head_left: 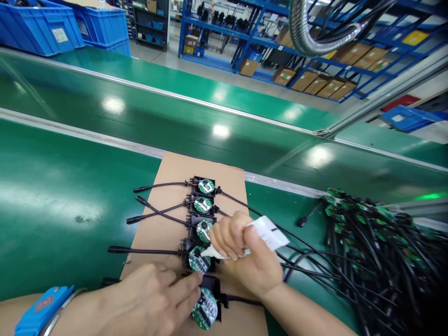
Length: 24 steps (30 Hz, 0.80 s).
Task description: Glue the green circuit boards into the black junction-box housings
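Note:
Several black housings with round green circuit boards stand in a column on a cardboard sheet [182, 165]. My right hand [245, 256] is wrapped round a white tube [268, 233], whose nozzle tip meets or hovers just over the fourth board from the top [199, 260]. My left hand [150, 298] lies palm down, fingers stretched out, with its fingertips at the lower edge of that same board. Below them is the nearest board [205, 309], partly beside my left fingers. Black cables [150, 251] run out from both sides of the housings.
A large heap of black cables with green boards [381, 242] lies at the right on the green table [70, 186]. A metal rail [140, 148] crosses behind the cardboard. Blue bins [38, 28] stand at the back left, and a metal flexible hose [301, 32] hangs at the top right.

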Motion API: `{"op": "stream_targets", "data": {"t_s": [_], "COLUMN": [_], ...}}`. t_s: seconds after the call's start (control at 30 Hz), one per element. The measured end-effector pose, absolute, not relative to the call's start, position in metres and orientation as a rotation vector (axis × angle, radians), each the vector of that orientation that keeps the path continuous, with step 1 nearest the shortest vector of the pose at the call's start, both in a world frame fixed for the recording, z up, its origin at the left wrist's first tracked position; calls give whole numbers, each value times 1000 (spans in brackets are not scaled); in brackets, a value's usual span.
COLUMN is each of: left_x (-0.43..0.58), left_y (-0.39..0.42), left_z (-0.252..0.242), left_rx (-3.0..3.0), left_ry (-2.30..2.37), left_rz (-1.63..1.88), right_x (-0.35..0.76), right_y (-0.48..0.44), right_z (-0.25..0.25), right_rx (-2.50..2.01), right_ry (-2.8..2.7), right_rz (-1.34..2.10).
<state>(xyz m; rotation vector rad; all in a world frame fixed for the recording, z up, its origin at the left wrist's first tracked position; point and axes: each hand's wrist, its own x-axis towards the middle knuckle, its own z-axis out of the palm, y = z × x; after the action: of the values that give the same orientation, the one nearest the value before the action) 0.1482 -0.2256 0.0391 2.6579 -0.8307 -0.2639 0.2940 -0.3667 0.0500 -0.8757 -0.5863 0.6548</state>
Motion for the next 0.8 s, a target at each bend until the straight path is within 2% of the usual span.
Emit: {"op": "stream_targets", "data": {"t_s": [0.3, 0.8], "left_x": [144, 142], "left_y": [-228, -227], "left_z": [23, 19], "left_rx": [2664, 2670], "left_ry": [-840, -874], "left_rz": [-236, -197], "right_x": [277, 274], "right_y": [-348, -374], "right_z": [34, 42], "right_rx": [-898, -954], "right_ry": [-630, -656], "right_rz": [679, 726]}}
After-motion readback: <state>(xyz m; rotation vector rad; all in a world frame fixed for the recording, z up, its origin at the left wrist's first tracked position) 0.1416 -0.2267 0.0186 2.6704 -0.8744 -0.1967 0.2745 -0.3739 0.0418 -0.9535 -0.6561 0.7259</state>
